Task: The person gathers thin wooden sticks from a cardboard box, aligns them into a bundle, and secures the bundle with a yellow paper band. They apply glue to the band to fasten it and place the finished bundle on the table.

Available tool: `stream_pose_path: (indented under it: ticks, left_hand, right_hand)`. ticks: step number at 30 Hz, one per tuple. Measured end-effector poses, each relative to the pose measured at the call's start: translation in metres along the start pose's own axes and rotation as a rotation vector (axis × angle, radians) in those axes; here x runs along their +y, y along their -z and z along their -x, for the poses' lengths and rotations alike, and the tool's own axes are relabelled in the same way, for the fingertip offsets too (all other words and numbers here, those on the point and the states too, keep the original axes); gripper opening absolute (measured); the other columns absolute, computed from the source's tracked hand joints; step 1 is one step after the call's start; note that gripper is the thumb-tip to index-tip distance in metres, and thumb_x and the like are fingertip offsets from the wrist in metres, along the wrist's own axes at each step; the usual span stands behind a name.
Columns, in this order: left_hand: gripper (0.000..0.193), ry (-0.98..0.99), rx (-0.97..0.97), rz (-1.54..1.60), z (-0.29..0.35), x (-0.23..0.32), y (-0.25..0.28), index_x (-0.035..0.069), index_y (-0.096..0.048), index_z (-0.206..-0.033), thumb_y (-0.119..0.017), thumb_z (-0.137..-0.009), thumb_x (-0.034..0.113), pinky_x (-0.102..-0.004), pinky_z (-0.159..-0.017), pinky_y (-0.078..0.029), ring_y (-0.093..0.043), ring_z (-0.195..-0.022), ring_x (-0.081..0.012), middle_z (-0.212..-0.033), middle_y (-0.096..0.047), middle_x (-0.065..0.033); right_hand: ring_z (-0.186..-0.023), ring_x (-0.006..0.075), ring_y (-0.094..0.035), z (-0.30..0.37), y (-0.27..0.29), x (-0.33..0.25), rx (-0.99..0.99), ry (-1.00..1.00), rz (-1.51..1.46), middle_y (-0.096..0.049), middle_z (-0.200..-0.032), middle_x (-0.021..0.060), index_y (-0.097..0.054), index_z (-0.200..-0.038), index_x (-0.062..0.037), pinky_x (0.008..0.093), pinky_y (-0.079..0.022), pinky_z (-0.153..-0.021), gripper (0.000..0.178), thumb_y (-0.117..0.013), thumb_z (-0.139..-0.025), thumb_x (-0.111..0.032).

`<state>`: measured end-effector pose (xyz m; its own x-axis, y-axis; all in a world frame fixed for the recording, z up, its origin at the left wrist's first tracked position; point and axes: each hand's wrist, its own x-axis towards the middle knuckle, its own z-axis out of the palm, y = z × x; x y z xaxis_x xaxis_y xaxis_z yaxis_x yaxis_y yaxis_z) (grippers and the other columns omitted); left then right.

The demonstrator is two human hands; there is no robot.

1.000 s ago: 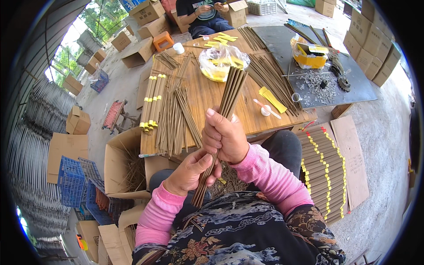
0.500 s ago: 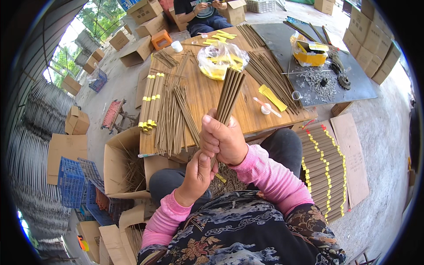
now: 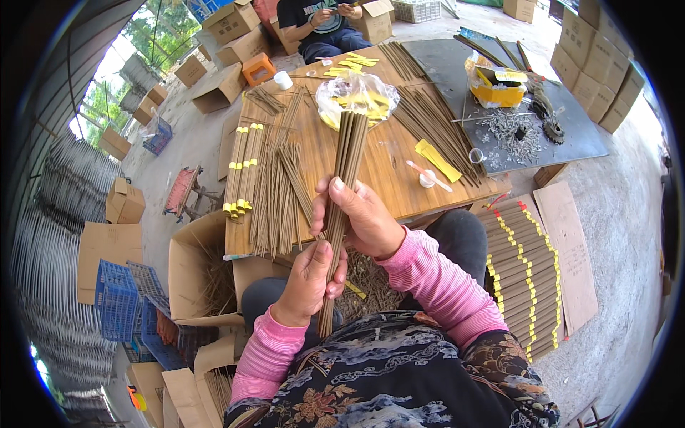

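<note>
A bundle of brown incense sticks (image 3: 351, 146) stands nearly upright over my lap, its top leaning slightly away from me. My left hand (image 3: 312, 282) closes round its lower part, thumb in front. Higher up, my right hand (image 3: 362, 217) wraps it with the thumb along the front. Beyond the hands lies the wooden table (image 3: 385, 175). Loose sticks (image 3: 275, 203) are spread on its left, beside rolled bundles with yellow bands (image 3: 242, 167). A clear plastic bag (image 3: 357, 96) with yellow strips sits behind the bundle's top.
Yellow paper strips (image 3: 439, 160) and a small white cup (image 3: 427, 178) lie at the table's right. A dark board (image 3: 578, 143) holds a yellow box (image 3: 497, 87). Finished bundles (image 3: 528, 278) lie on cardboard at right. An open carton (image 3: 193, 274) stands left. Another person (image 3: 321, 25) sits across.
The bundle has slid down through my hands and turned more upright; its lower end now shows below my left hand. My right hand's fingers have loosened a little.
</note>
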<state>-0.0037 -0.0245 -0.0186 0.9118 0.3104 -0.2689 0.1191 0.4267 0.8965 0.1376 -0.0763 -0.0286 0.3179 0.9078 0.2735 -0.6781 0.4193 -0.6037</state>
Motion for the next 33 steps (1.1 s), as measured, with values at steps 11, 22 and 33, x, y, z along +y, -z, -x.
stream_pose_path:
  ticks: [11, 22, 33]
  left_hand:
    - [0.043, -0.015, -0.036, -0.036, -0.011, 0.000, -0.002, 0.004, -0.046, -0.094, -0.032, -0.093, 0.044, -0.0185, -0.042, -0.033, -0.037, -0.047, -0.0065, -0.065, -0.045, -0.0031]
    - [0.035, -0.006, 0.041, 0.048, -0.038, -0.005, 0.013, 0.005, -0.048, -0.090, -0.039, -0.092, 0.040, -0.0188, -0.039, -0.032, -0.038, -0.043, -0.0065, -0.061, -0.046, -0.0030]
    - [0.036, 0.030, 0.035, 0.042, -0.059, -0.005, 0.018, 0.005, -0.047, -0.090, -0.041, -0.091, 0.041, -0.0190, -0.040, -0.033, -0.038, -0.045, -0.0061, -0.062, -0.047, -0.0028]
  right_hand:
    - [-0.070, 0.0086, -0.056, 0.014, 0.008, -0.010, 0.083, -0.023, 0.351, -0.059, -0.082, 0.0041, -0.046, -0.103, -0.0023, 0.0206, -0.046, -0.059, 0.028, -0.051, -0.089, -0.026]
    - [-0.071, 0.0079, -0.054, 0.000, 0.073, -0.058, 0.240, 0.207, 0.673, -0.058, -0.079, 0.0022, -0.054, -0.100, 0.0012, 0.0222, -0.046, -0.065, 0.027, -0.055, -0.087, -0.023]
    - [-0.085, 0.0289, -0.056, 0.015, 0.245, -0.101, 0.777, -0.274, 2.074, -0.058, -0.087, 0.0126, -0.058, -0.079, -0.0065, 0.0375, -0.045, -0.071, 0.022, -0.064, -0.068, -0.025]
